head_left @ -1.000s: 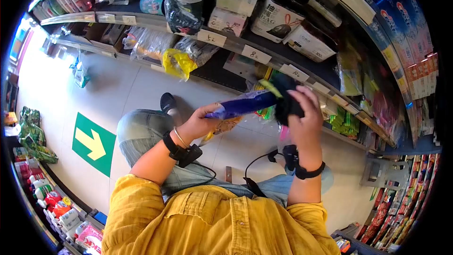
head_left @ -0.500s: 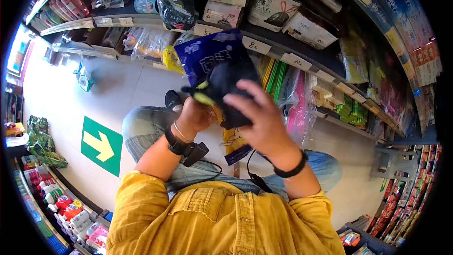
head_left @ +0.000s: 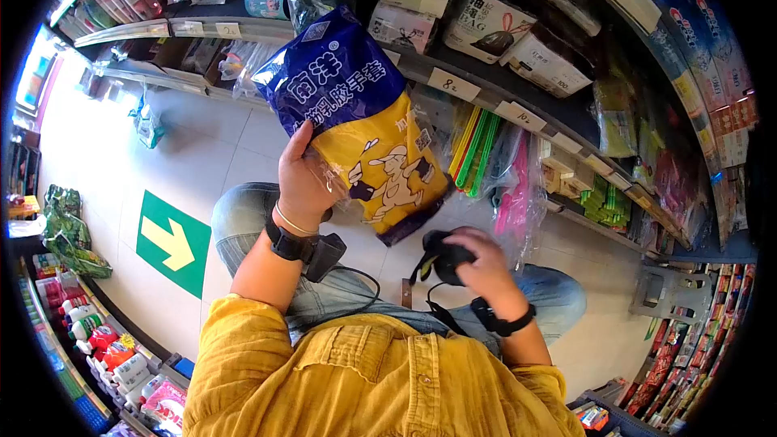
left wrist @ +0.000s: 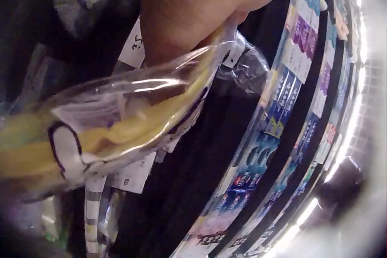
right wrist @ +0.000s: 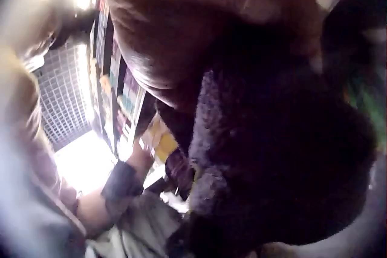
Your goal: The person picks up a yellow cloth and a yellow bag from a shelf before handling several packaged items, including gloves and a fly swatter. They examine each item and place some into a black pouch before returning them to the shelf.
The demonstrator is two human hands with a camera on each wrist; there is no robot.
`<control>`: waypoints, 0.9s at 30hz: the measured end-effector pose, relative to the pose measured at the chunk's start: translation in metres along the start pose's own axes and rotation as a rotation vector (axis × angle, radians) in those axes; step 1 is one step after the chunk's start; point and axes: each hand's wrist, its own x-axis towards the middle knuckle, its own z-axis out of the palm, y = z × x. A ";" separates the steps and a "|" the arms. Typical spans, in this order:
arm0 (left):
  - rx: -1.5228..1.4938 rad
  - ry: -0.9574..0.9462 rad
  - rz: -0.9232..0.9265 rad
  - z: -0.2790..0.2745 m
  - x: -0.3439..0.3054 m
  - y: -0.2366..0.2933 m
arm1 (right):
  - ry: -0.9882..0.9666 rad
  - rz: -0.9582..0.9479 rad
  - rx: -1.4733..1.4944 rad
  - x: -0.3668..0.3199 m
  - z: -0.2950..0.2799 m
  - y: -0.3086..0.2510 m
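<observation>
My left hand (head_left: 306, 188) grips a glossy blue-and-yellow packet of latex gloves (head_left: 356, 125) by its side edge, thumb on the printed front. The packet is tilted, its blue end towards the shelf and its yellow end with a cartoon figure towards me. In the left wrist view the clear, crinkled side of the packet (left wrist: 139, 113) shows under the hand. My right hand (head_left: 481, 257), lower and to the right, holds a bunched black item with yellow-green trim (head_left: 443, 255). Seen from the right wrist, that dark item (right wrist: 272, 149) has a fuzzy surface; I cannot tell its kind.
A shelf edge with price tags (head_left: 453, 83) runs across in front, bearing boxed bin bags (head_left: 490, 24). Below it hang green and yellow sticks (head_left: 477, 146) and pink items in clear plastic (head_left: 514, 194). A green floor sign with an arrow (head_left: 174, 243) lies to the left.
The black item, earlier over the packet, is now apart from it in my right hand, lower and right. My left hand has turned the packet's printed front into full view.
</observation>
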 end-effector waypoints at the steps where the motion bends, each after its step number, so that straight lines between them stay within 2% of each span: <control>1: -0.005 0.011 -0.009 0.001 0.002 -0.001 | 0.064 0.028 0.052 0.002 -0.016 -0.003; 2: -0.003 0.006 -0.017 0.003 0.003 -0.003 | 0.104 -0.009 0.075 0.006 -0.033 -0.005; 4: -0.156 -0.311 -0.015 0.006 0.003 -0.008 | 0.186 -0.090 0.117 0.009 -0.065 -0.005; 5: -0.151 -0.312 -0.023 0.003 0.004 -0.005 | 0.225 -0.137 0.137 0.009 -0.078 -0.006; 8: 0.065 0.155 0.169 -0.008 0.004 0.013 | 0.363 -0.200 0.360 0.007 -0.106 -0.017; 11: 0.060 0.100 0.170 -0.007 0.003 0.015 | 0.544 -0.256 0.700 0.001 -0.119 -0.021; 12: 0.067 0.023 0.128 -0.012 0.002 0.017 | 0.543 -0.257 0.702 0.003 -0.121 -0.027; 13: 0.071 0.026 0.125 -0.011 0.002 0.015 | 0.591 -0.339 0.808 0.007 -0.119 -0.035; 14: 0.048 -0.058 0.078 -0.010 0.003 0.010 | 0.646 -0.422 0.914 0.012 -0.117 -0.044; 15: 0.024 -0.143 0.028 -0.007 0.005 0.004 | 0.660 -0.420 0.918 0.019 -0.115 -0.057; 19: 0.011 -0.014 -0.007 -0.001 0.006 -0.011 | 0.522 -0.595 0.254 0.064 -0.096 -0.094; 20: 0.028 0.095 0.055 -0.017 0.006 -0.006 | 0.489 -0.601 0.102 0.072 -0.083 -0.096; 21: 0.029 0.092 0.051 -0.013 0.006 -0.006 | 0.450 -0.605 -0.050 0.080 -0.068 -0.093; 23: -0.021 -0.199 -0.069 -0.003 0.005 -0.006 | 0.203 -0.559 0.048 0.084 -0.029 -0.070; 24: -0.091 -0.017 -0.017 -0.007 0.002 0.000 | 0.160 -0.500 0.070 0.077 -0.010 -0.059; 25: -0.097 -0.015 -0.001 -0.007 0.000 0.001 | 0.111 -0.441 0.089 0.067 0.007 -0.048; 27: -0.058 -0.135 -0.065 -0.004 -0.003 0.001 | 0.004 -0.268 0.012 0.044 0.031 -0.025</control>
